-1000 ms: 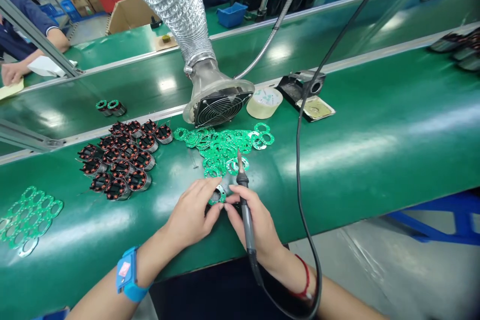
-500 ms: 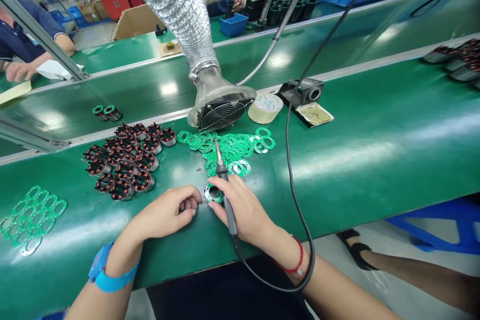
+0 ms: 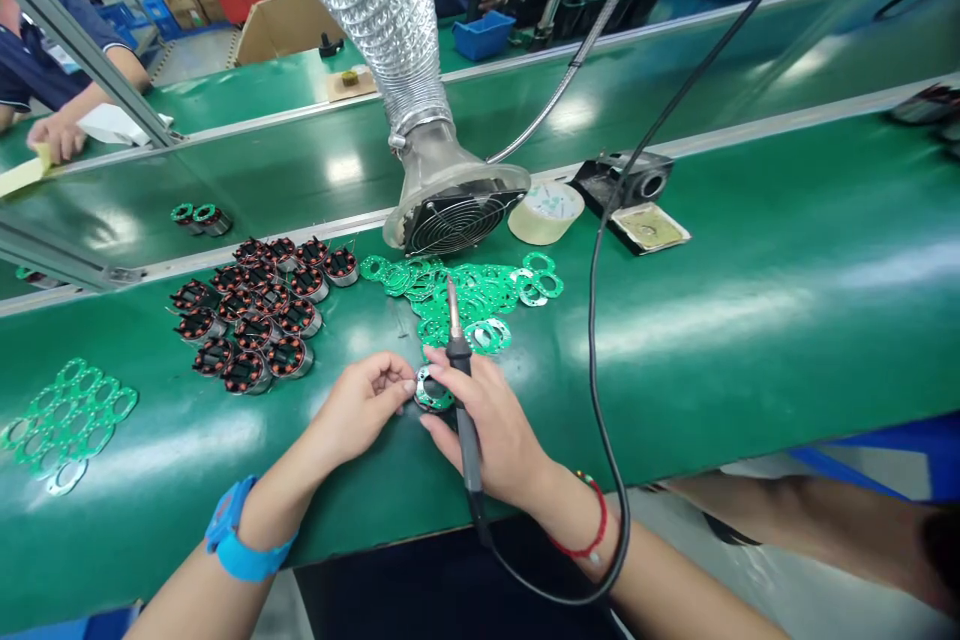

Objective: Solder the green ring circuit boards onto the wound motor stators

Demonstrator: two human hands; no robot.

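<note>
A motor stator topped with a ring-shaped circuit board (image 3: pixel 424 398) stands on the green bench between my hands. My left hand (image 3: pixel 367 402) is closed at its left edge, thumb and fingertips pinched together; whatever lies between them is too small to make out. A soldering iron (image 3: pixel 466 420) rests in my right hand (image 3: pixel 491 420), its tip pointing away over a heap of green ring boards (image 3: pixel 472 292). The right thumb and fingers also reach around the stator's right side. Wound stators (image 3: pixel 255 315) stand grouped to the left of the heap.
A fume extractor hood (image 3: pixel 457 210) hangs over the back edge. Beside it are a tape roll (image 3: pixel 546 215) and a soldering iron stand (image 3: pixel 637 182). The iron's black cable (image 3: pixel 594 340) loops at right. More ring boards (image 3: pixel 71 420) lie far left. Co-workers sit across the bench.
My left hand has moved right to the stator's edge, and its fingers have closed to a pinch. The right hand still holds the soldering iron. The camera view has shifted slightly.
</note>
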